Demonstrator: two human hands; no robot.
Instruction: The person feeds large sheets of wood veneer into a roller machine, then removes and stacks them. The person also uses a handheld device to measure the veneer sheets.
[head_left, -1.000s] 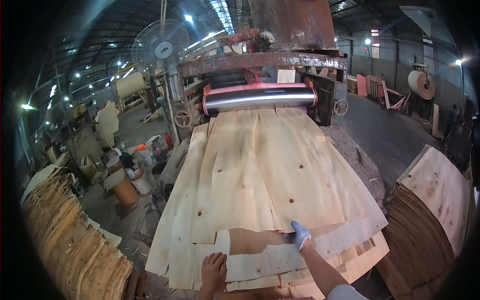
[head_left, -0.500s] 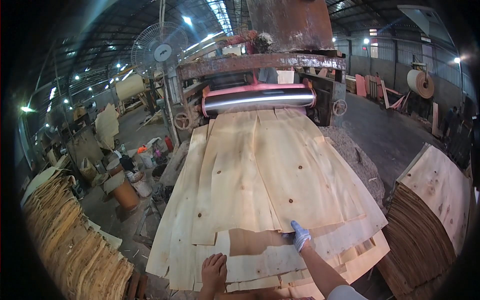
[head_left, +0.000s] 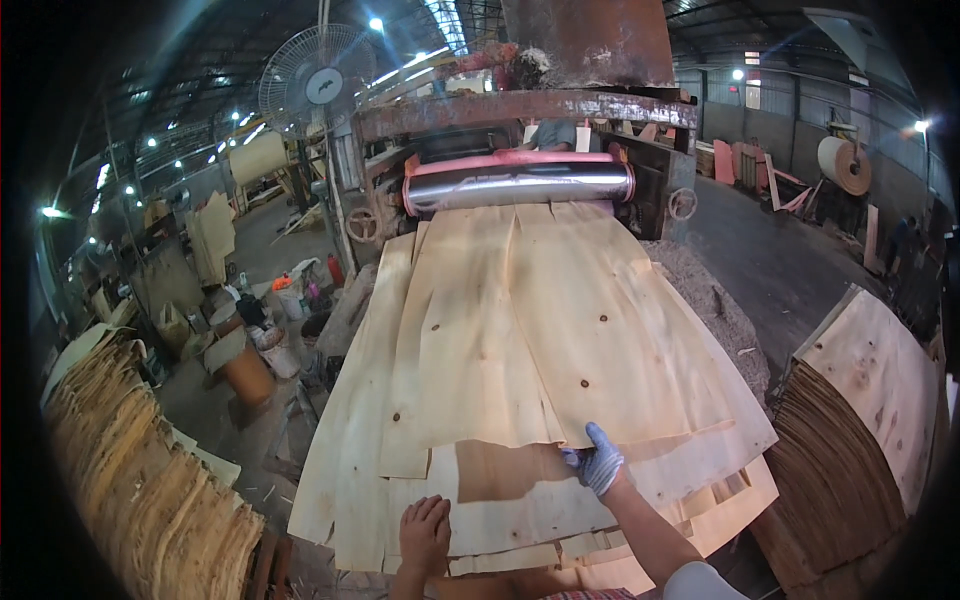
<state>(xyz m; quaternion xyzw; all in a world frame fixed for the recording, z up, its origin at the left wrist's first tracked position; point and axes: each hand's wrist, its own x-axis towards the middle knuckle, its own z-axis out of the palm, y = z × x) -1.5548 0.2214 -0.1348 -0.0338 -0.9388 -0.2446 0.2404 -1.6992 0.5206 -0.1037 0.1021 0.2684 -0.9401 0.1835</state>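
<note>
Pale wood veneer sheets point(head_left: 480, 340) with small dark knots lie overlapped on a stack in front of me, their far ends reaching the shiny metal roller point(head_left: 520, 187) of a machine. My right hand point(head_left: 598, 462), in a whitish-blue glove, pinches the near edge of an upper sheet. Its thumb lies on top and the other fingers sit at or under the edge, partly hidden. Bare, my left hand point(head_left: 425, 530) rests on the lower sheets near the stack's front edge, fingers extended close together, holding nothing.
Taller veneer piles stand at the left point(head_left: 150, 470) and right point(head_left: 840, 440). A rusty machine frame point(head_left: 530, 112) with handwheels point(head_left: 683, 204) surrounds the roller. A caged fan point(head_left: 322, 88) is beside it. Buckets point(head_left: 280, 355) and a brown drum point(head_left: 247, 375) crowd the left floor. Someone in grey point(head_left: 553, 135) is behind the machine.
The whole scene sits slightly higher in the picture. My right hand stays at the sheet's edge, with a little more of its fingers showing. My left hand rests at about the same place.
</note>
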